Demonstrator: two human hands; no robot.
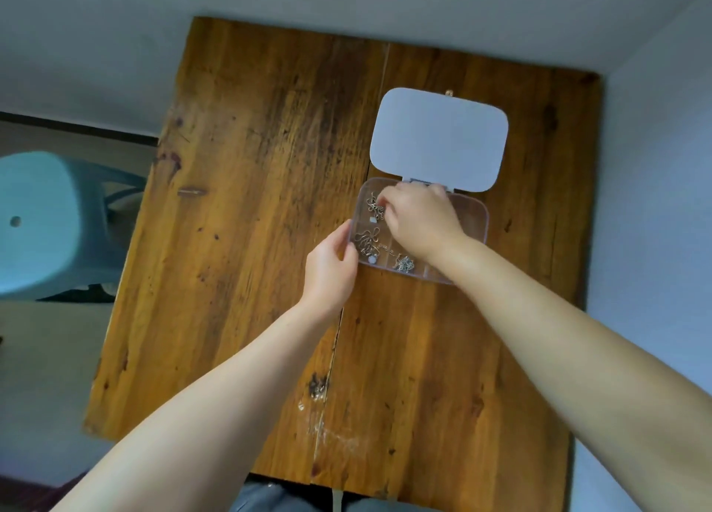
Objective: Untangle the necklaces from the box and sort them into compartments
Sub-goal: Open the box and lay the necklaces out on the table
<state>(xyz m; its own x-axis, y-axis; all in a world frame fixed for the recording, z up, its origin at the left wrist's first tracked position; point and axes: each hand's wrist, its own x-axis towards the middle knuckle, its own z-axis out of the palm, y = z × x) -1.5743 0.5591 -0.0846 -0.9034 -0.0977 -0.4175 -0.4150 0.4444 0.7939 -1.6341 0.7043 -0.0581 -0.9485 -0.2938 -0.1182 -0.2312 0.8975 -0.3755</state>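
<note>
While clear box sits lid-open on tabletop, I see left hand clamped on its near-left corner. Right hand reaches into far-left compartment, fingertips pinched together on tangled necklace. Second tangle in compartment nearer me; smaller chain clump in front row, just beside it.

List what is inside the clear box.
The box holds three chain tangles: far left, near left, near middle. The right hand covers the middle compartments.
</note>
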